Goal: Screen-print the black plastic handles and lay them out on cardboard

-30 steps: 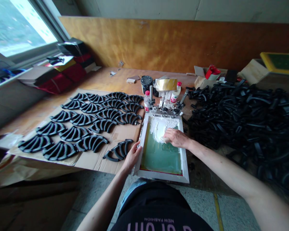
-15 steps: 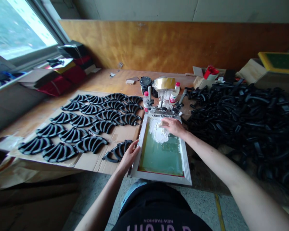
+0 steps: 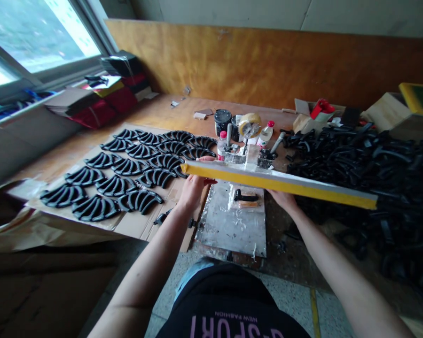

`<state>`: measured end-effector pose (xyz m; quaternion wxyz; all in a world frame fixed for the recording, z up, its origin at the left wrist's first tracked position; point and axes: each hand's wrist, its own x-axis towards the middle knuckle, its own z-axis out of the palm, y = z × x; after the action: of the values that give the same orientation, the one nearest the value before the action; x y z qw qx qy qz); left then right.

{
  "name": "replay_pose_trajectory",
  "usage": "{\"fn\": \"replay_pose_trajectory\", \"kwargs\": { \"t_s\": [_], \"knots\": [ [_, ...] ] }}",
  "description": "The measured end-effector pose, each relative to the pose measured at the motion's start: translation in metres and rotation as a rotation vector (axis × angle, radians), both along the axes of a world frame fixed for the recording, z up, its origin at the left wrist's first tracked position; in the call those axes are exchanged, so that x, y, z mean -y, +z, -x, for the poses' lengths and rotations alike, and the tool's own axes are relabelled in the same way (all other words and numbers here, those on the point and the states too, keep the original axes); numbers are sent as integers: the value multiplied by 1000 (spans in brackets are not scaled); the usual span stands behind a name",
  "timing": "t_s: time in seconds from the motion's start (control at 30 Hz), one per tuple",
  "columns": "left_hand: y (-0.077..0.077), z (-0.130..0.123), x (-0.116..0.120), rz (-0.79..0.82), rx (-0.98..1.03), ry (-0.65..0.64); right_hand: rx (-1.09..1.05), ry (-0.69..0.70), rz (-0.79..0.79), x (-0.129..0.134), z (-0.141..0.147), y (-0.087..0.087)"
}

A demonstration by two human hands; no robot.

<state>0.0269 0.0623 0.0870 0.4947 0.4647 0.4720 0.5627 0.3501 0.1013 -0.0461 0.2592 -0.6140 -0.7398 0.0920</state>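
Note:
The screen-printing frame (image 3: 278,183) is raised and tilted, its yellow-taped front edge facing me. My left hand (image 3: 195,185) is closed around its left part, with fingers showing above and below the edge. My right hand (image 3: 284,199) is under the right half, and its fingers are hidden behind the edge. Below the frame, a black curved handle-like part (image 3: 246,196) lies in a holder on the grey metal base plate (image 3: 229,225). A pale squeegee (image 3: 253,156) stands up behind the frame's edge, by the hinge clamp (image 3: 232,157).
Rows of black curved parts (image 3: 116,180) are fanned out on cardboard (image 3: 130,225) at left. A large heap of similar parts (image 3: 352,159) lies at right. Red-capped bottles (image 3: 266,134), a tape roll (image 3: 250,124) and a dark tub (image 3: 223,122) stand behind the clamp.
The frame has swung up from lying flat, uncovering the base plate and the black part. My right hand has let go of the squeegee and moved to beneath the frame.

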Motion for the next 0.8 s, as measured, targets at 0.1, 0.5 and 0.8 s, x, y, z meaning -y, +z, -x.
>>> {"fn": "replay_pose_trajectory", "kwargs": {
  "t_s": [0.1, 0.5, 0.8],
  "knots": [
    [2, -7, -8, 14, 54, -16, 54, 252, 60, 20, 30, -18],
    [-111, -14, 94, 599, 215, -59, 156, 612, -36, 74, 151, 35],
    [-186, 142, 137, 796, -296, 449, 164, 698, 238, 54, 285, -26]
  ]
}}
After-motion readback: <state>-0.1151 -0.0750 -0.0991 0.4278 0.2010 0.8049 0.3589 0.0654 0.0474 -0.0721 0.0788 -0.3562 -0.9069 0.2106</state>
